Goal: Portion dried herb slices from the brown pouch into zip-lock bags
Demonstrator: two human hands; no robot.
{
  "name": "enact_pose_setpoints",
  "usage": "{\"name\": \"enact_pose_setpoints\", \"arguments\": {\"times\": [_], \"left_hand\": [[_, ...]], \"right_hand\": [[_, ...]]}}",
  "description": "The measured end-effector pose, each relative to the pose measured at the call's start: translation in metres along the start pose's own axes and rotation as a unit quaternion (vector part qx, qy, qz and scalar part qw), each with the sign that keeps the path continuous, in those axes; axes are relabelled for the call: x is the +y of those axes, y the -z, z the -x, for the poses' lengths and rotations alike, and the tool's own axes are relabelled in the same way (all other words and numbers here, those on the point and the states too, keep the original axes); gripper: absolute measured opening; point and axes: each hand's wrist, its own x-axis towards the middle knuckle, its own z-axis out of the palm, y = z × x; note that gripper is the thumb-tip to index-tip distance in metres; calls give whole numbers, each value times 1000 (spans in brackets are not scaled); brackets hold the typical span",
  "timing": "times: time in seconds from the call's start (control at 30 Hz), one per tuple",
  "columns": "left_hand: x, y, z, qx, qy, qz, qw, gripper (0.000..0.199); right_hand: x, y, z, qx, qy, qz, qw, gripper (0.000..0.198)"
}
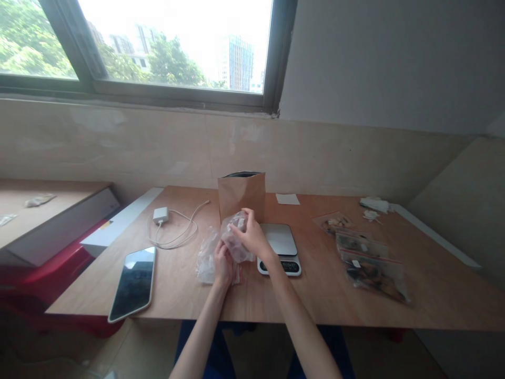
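Observation:
Both hands hold a clear plastic bag (pixel 235 247) in front of the kraft paper pouch. My left hand (pixel 223 261) has its fingers closed on the bag's lower left side. From the right, my right hand (pixel 250 233) pinches the upper part of the same bag. More crumpled clear plastic bags (pixel 205 263) lie on the table to the left of my left hand. The brown kraft paper pouch (pixel 240 193) stands upright behind the hands, its top open. A white kitchen scale (pixel 279 239) sits just right of my right hand, partly covered by my forearm.
On the table's left are a tablet (pixel 134 281) overhanging the front edge and a white charger (pixel 161 215) with a looped cable. Zip bags of dark dried pieces (pixel 371 271) and a bag of pale pieces (pixel 335 223) lie right. A white paper (pixel 288 199) rests near the wall.

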Motion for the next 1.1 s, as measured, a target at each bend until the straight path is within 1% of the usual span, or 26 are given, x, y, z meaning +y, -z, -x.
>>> {"name": "enact_pose_setpoints", "arguments": {"times": [0.07,0.13,0.2,0.27,0.33,0.4,0.43,0.5,0.53,0.57,0.7,0.77,0.8,0.83,0.87,0.9,0.93,0.97,1.0,1.03,1.1], "left_hand": [[-4,1,1,-18,-14,-51,998,15],[-7,4,0,-25,-41,-116,992,18],[-9,6,-2,-9,-75,-175,982,19],[-9,6,-3,32,-81,-186,979,18],[-6,4,-4,94,-52,-123,987,17],[1,0,-6,146,-7,-18,989,18],[6,-3,-8,162,24,32,986,21],[20,-5,-13,179,103,100,973,24],[28,-6,-17,185,149,119,964,22],[36,-6,-20,185,178,126,958,19],[62,-8,-25,163,245,155,943,23],[66,-16,-16,140,247,156,946,25],[67,-21,-8,115,229,138,957,25],[65,-27,2,79,201,103,971,24],[64,-33,14,20,173,48,984,25],[61,-39,27,-47,162,-28,985,26],[59,-44,40,-104,161,-113,975,31],[56,-48,53,-155,162,-191,956,35],[53,-51,64,-186,156,-252,937,38],[50,-53,74,-207,142,-292,923,39],[43,-55,87,-222,110,-336,909,38]], "right_hand": [[7,5,18,31,-49,-57,997,30],[12,17,33,76,-70,-111,988,21],[15,32,48,115,-85,-160,977,22],[16,47,64,149,-111,-199,962,28],[17,58,79,175,-141,-223,948,34],[17,67,93,191,-166,-234,939,42],[18,69,99,195,-175,-235,936,45],[18,73,107,198,-187,-232,934,49],[17,74,109,198,-191,-228,934,50],[17,75,111,199,-194,-225,934,50],[13,77,114,211,-198,-223,931,51],[9,76,115,218,-199,-226,928,51],[7,76,115,221,-200,-226,927,50],[6,75,115,225,-199,-224,927,50],[4,73,115,230,-196,-219,928,50],[2,72,115,237,-190,-209,929,50],[1,71,115,244,-183,-195,932,50],[-1,70,115,250,-177,-180,935,49],[-1,69,116,254,-172,-166,937,49],[-2,69,116,257,-170,-152,939,49],[-2,69,117,260,-178,-127,941,50]]}}
